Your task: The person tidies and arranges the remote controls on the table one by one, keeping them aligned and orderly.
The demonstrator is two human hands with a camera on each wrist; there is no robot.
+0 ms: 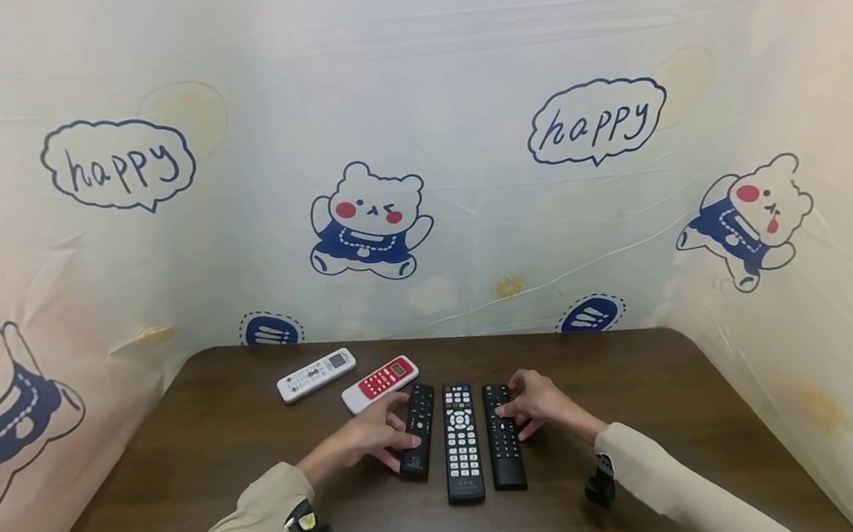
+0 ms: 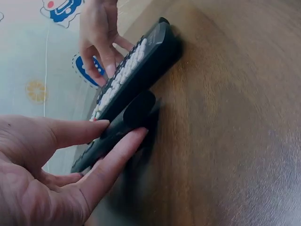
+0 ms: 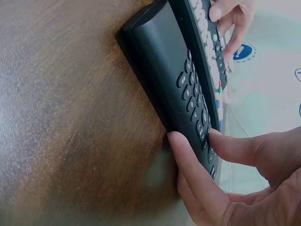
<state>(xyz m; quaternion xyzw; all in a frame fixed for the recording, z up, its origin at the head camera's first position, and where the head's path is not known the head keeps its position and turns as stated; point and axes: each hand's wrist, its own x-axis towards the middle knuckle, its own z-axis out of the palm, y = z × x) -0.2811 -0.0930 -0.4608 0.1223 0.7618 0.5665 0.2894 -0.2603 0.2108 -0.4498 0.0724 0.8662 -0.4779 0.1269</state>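
My left hand [image 1: 367, 432] pinches a slim black remote control [image 1: 420, 423] at its left side, thumb on the top face and fingers along the edge. In the left wrist view, the rounded near end of this black remote [image 2: 139, 107] shows between thumb and forefinger. On the right, my right hand [image 1: 541, 401] grips another black remote control [image 1: 506, 450], thumb over its buttons and fingers at its right edge. Between these two lies a longer black remote control with white buttons [image 1: 462, 447], touched by neither hand. Whether the held remotes are off the table is hard to tell.
Behind the left hand lie a white remote control [image 1: 300, 382] and a white remote with a red face [image 1: 365, 393]. All are on a brown wooden table [image 1: 208, 450]. A printed cloth [image 1: 482, 211] with bears hangs around the table's back and sides.
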